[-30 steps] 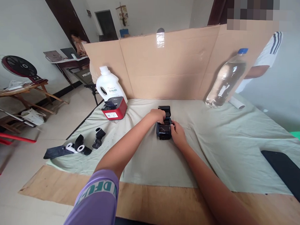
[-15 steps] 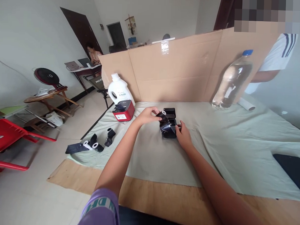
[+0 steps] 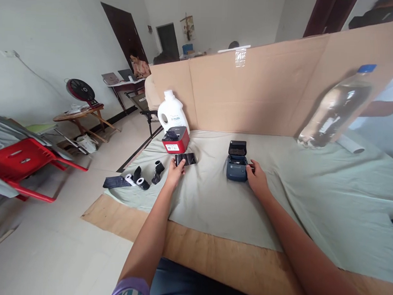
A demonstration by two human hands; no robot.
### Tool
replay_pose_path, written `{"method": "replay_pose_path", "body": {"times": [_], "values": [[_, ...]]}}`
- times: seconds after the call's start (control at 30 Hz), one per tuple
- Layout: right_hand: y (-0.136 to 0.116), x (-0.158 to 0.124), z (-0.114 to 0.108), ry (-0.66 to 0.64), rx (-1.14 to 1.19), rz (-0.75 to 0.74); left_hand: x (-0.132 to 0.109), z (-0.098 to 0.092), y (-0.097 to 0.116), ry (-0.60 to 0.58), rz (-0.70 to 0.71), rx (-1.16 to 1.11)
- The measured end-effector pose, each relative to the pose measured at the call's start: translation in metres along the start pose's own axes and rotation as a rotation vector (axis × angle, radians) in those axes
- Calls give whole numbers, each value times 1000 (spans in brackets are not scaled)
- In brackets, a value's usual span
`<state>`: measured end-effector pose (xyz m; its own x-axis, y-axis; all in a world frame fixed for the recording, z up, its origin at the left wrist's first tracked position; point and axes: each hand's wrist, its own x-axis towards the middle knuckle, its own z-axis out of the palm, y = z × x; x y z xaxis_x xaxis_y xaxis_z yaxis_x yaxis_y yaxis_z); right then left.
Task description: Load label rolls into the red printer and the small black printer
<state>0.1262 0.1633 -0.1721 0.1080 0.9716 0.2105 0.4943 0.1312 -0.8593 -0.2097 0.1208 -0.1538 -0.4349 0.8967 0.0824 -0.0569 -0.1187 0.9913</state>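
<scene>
Blue label printer (image 3: 237,173) lid (image 3: 237,148) already up, black film strip (image 3: 191,159) clear of it, pinched in left hand (image 3: 175,171), not let go yet. Right hand (image 3: 257,179) kinda half-curled at printer's side, can't tell if gripping.

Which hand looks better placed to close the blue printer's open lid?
Probably the right hand: it's right beside the blue printer, while the left hand holds black film near the red printer.
</scene>
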Motion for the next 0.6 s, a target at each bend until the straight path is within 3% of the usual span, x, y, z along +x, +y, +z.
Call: {"method": "replay_pose_path", "body": {"times": [0.17,0.27,0.4,0.6], "values": [[0,1,0,19,-1,-13,6,-13,-1,107,291,425],[1,1,0,23,-11,-29,5,-21,2,109,419,703],[4,1,0,20,-9,-27,0,-25,10,57,357,808],[5,2,1,39,21,-27,-7,-25,20,164,199,927]]}}
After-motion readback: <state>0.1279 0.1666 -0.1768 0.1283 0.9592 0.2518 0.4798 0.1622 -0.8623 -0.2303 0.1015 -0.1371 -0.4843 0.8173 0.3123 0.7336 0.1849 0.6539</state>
